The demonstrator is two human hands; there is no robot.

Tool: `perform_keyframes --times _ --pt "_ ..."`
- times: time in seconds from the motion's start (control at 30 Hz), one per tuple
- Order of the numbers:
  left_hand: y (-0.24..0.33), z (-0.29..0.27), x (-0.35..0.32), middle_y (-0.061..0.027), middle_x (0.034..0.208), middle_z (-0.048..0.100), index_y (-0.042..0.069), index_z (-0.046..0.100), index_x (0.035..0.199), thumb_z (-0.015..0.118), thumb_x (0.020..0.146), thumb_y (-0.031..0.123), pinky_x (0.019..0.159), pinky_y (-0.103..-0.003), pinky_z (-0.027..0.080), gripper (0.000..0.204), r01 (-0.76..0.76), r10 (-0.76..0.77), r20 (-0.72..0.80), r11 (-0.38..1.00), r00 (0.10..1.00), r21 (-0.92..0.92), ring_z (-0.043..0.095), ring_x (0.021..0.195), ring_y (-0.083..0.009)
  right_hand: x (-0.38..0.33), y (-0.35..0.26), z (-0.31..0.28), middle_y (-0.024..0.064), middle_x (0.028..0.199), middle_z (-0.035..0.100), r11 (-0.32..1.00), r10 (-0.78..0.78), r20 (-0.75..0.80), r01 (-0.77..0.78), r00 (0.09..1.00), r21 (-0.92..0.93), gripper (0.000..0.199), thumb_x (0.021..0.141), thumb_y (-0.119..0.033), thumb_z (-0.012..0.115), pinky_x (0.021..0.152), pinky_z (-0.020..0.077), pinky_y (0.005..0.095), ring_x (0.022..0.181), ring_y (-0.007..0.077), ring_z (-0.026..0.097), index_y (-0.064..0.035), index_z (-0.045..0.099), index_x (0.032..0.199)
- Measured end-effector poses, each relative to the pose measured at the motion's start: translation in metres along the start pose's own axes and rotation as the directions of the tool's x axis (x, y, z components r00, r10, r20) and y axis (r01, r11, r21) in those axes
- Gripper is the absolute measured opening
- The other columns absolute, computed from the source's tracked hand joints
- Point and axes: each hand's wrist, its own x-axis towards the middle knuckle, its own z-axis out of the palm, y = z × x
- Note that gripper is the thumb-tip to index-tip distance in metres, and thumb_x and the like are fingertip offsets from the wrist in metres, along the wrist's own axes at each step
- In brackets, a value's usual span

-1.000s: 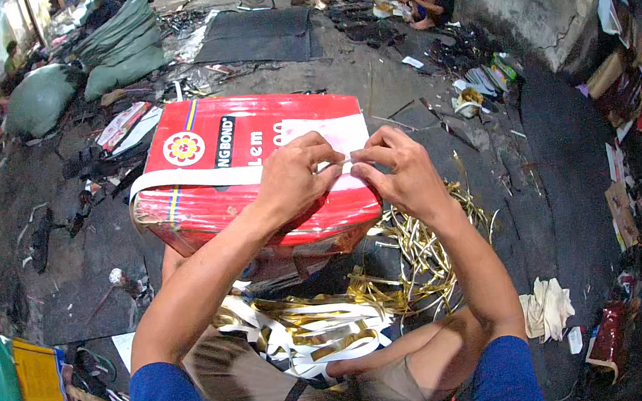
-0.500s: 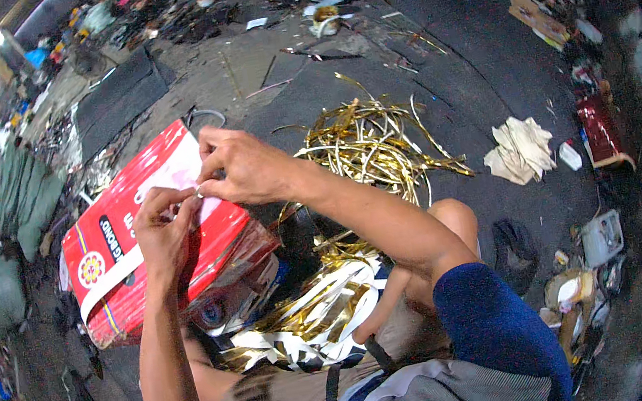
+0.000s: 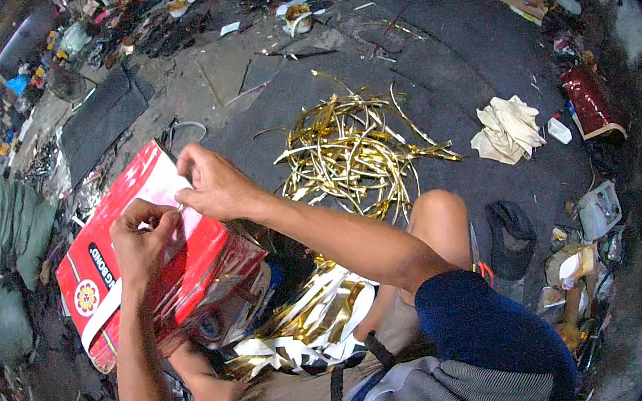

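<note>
My left hand (image 3: 141, 241) is closed in a pinch, with a bit of white showing between its fingers. A white strip (image 3: 101, 315) lies across a red wrapped block-shaped package (image 3: 118, 191) and runs up under that hand. Just to the right, my right hand (image 3: 216, 185) is also pinched, its fingertips close to the left ones. What it holds is too small to make out. Both hands are over the package, which stands tilted in front of me. Gold-and-white strips (image 3: 306, 320) lie in a heap by my legs.
A tangled pile of gold strips (image 3: 355, 153) lies on the dark floor ahead. Right of it are a crumpled cream cloth (image 3: 506, 129), a dark red sheet (image 3: 592, 99) and a clear plastic container (image 3: 598, 211). Scattered scraps and green cloth (image 3: 18, 223) line the left.
My hands have drawn slightly apart, staying pinched over the package. The whole view has shifted a little, so the package and hands sit farther left in it.
</note>
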Motion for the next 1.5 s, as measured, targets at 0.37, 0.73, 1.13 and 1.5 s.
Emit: perform_keyframes --times 0.37,0.73,1.13,1.5 --pt "0.011 0.023 0.001 -0.0079 0.075 0.067 -0.001 0.075 0.083 0.077 0.082 0.007 0.062 -0.029 0.05 0.009 -0.146 0.129 -0.135 0.981 0.982 -0.126 0.063 0.068 -0.0132 -0.01 -0.01 -0.021 -0.0075 0.062 0.042 0.686 0.476 0.376 -0.603 0.795 0.407 0.019 0.102 -0.026 0.063 0.036 0.0252 0.0212 0.044 0.0014 0.034 -0.014 0.058 0.088" --pt "0.011 0.03 0.006 -0.0062 0.075 0.066 -0.001 0.072 0.078 0.075 0.082 0.005 0.06 -0.027 0.049 0.008 -0.166 0.126 -0.147 0.938 0.981 -0.304 0.061 0.066 -0.0102 0.036 -0.031 -0.033 0.0077 0.077 0.065 0.82 0.563 0.273 -0.568 0.78 -0.068 0.055 0.097 -0.063 0.055 0.06 0.0528 0.0413 0.07 0.0217 0.065 -0.0091 0.062 0.096" --pt "0.009 0.027 0.006 -0.0058 0.077 0.068 -0.002 0.072 0.078 0.075 0.082 0.005 0.062 -0.025 0.051 0.009 -0.129 0.094 -0.139 0.955 0.986 -0.267 0.063 0.07 -0.0097 0.024 0.048 -0.008 0.0275 0.085 0.069 0.939 0.137 0.1 -0.097 0.986 -0.331 0.023 0.092 -0.016 0.059 0.074 0.0517 0.0505 0.085 0.0467 0.068 0.0038 0.068 0.083" --pt "0.007 0.03 0.013 -0.0037 0.079 0.069 -0.001 0.071 0.078 0.075 0.084 0.002 0.062 -0.023 0.05 0.009 -0.136 0.115 -0.081 0.938 0.99 -0.319 0.062 0.072 -0.0071 -0.128 0.304 -0.056 0.0317 0.09 0.068 0.55 0.414 -0.064 -0.306 0.908 -0.777 0.03 0.092 -0.02 0.058 0.079 0.0519 0.0548 0.086 0.0483 0.067 0.0052 0.071 0.084"
